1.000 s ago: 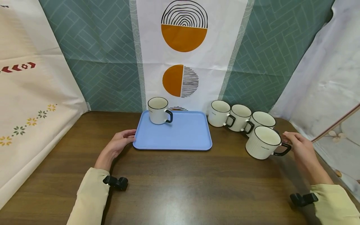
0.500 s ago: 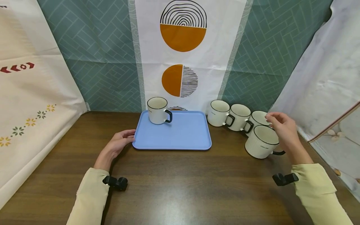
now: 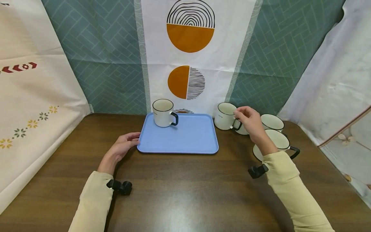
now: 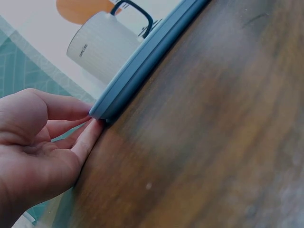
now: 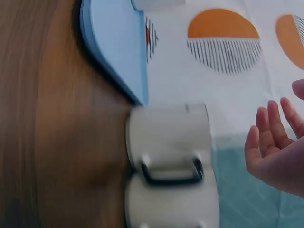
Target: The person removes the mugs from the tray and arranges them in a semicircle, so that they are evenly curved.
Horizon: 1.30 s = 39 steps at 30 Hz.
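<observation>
A blue tray (image 3: 185,143) lies on the brown table, with one white mug (image 3: 163,113) with a black handle at its far left corner. My left hand (image 3: 123,146) rests on the table, fingers relaxed, fingertips (image 4: 90,135) touching the tray's left edge (image 4: 142,66). To the right of the tray stands a row of white mugs. My right hand (image 3: 247,120) hovers over them, fingers loosely spread and holding nothing, just above the leftmost mug (image 3: 224,116) and its handle (image 5: 171,173). It hides most of the second mug.
Two more white mugs (image 3: 272,122) (image 3: 278,141) stand at the right, partly behind my right forearm. Patterned cloth hangs at the back and both sides. The table (image 3: 185,193) runs bare toward its front edge.
My right hand has left the handle of the nearest right mug and moved up and left over the row, to above the leftmost mug. The left hand has stayed at the tray's edge.
</observation>
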Motion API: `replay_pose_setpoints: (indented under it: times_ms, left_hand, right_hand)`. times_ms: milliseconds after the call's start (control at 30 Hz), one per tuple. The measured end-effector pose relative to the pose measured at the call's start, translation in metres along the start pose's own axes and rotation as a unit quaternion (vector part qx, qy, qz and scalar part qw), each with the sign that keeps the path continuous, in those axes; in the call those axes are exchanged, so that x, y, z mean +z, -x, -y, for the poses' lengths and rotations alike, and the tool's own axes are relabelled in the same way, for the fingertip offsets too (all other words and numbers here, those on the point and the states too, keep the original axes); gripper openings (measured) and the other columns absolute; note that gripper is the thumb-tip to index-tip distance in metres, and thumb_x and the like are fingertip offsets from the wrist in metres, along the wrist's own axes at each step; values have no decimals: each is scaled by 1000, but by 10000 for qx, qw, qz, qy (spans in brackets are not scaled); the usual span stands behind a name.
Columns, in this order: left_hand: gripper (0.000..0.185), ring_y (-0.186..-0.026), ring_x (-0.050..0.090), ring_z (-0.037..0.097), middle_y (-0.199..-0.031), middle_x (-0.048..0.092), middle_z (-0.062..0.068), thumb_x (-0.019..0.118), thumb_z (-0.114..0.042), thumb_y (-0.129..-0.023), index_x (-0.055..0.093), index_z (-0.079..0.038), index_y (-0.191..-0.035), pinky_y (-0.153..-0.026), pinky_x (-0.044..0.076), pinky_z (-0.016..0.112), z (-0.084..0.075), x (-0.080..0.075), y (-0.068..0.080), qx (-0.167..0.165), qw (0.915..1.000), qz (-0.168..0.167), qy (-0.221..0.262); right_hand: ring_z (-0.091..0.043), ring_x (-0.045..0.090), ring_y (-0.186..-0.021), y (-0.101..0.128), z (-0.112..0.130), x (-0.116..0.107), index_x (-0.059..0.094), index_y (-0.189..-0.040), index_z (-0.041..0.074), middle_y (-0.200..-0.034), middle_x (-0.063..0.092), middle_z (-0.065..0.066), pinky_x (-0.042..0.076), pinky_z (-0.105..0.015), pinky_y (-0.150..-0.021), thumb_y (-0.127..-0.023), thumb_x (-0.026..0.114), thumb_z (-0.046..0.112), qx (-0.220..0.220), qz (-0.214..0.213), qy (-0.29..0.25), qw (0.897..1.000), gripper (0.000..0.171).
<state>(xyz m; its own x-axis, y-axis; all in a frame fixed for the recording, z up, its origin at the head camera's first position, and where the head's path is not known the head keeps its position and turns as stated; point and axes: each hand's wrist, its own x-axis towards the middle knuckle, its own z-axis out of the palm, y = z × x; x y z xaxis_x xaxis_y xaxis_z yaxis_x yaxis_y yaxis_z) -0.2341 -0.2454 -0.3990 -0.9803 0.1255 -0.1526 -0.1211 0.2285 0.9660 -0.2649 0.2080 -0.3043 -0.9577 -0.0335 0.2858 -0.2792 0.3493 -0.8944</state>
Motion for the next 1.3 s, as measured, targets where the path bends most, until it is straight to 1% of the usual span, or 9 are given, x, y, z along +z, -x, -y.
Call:
replay_pose_setpoints:
  times_ms: [100, 367, 467, 633, 867, 933, 1067, 1167, 1300]
  left_hand:
    - [53, -133, 35, 39, -145, 35, 31, 50, 0, -97, 30, 10, -145, -111, 27, 46, -1, 1, 0, -24, 10000, -18, 29]
    - [54, -133, 35, 38, -145, 35, 31, 51, 0, -97, 30, 10, -146, -111, 27, 46, -2, 0, 2, 6, 10000, -45, 6]
    - [54, -133, 35, 39, -145, 34, 31, 50, -1, -98, 29, 10, -146, -111, 27, 46, -2, -1, 3, 16, 10000, -32, -9]
    - [53, -133, 36, 38, -145, 35, 31, 50, -1, -98, 30, 10, -145, -111, 28, 45, 0, 2, 2, 42, 10000, 5, 41]
    - [54, -132, 37, 38, -146, 35, 29, 52, -1, -97, 31, 9, -146, -111, 28, 46, -1, -1, 1, 26, 10000, -33, 35]
    - [54, -132, 37, 38, -146, 35, 29, 52, -2, -97, 31, 9, -146, -111, 28, 46, -2, -2, 1, 20, 10000, -45, 15]
    - [53, -132, 37, 38, -146, 35, 29, 52, -2, -97, 31, 9, -146, -111, 27, 45, -1, -2, 0, 9, 10000, -39, 5]
    - [53, -132, 37, 38, -146, 35, 29, 52, -1, -97, 31, 9, -146, -111, 27, 45, 0, -2, 0, 0, 10000, -12, 18]
    - [53, -132, 36, 38, -145, 35, 29, 51, -1, -97, 31, 9, -145, -111, 27, 46, 0, 0, 0, -13, 10000, -11, 24]
  right_hand:
    - [-11, 58, -90, -10, 0, 22, 55, -111, -8, -109, 59, -22, 45, -34, -89, -98, 56, 19, 228, 196, -137, 9995, 30]
    - [-33, 59, -108, -29, -2, 88, 55, -116, -7, -117, 61, -23, 45, -41, -95, -98, 54, 15, 811, 646, -694, 9922, 29]
    - [-32, 58, -110, -34, -4, 115, 56, -118, -7, -118, 61, -21, 44, -42, -98, -99, 53, 17, 993, 816, -864, 9879, 31]
    - [-28, 60, -110, -40, -10, 152, 58, -123, -6, -118, 62, -18, 45, -39, -97, -99, 54, 19, 1206, 795, -936, 9851, 35]
    - [-27, 59, -112, -41, -2, 188, 60, -124, -4, -119, 63, -17, 44, -38, -97, -98, 56, 20, 1030, 629, -1232, 9850, 36]
    - [-25, 59, -110, -42, 2, 195, 61, -123, -2, -117, 64, -15, 45, -37, -95, -98, 57, 21, 1043, 606, -1186, 9856, 35]
    - [-21, 55, -98, -42, 6, 209, 66, -115, 0, -108, 67, -12, 42, -30, -83, -98, 58, 22, 1067, 446, -1071, 9875, 29]
    - [-18, 53, -91, -41, 6, 218, 69, -107, 1, -98, 69, -9, 39, -27, -75, -97, 58, 24, 1048, 210, -734, 9916, 26]
    - [-19, 54, -82, -36, 7, 227, 69, -100, 1, -87, 65, -7, 42, -28, -69, -98, 56, 28, 993, 62, -154, 9949, 30]
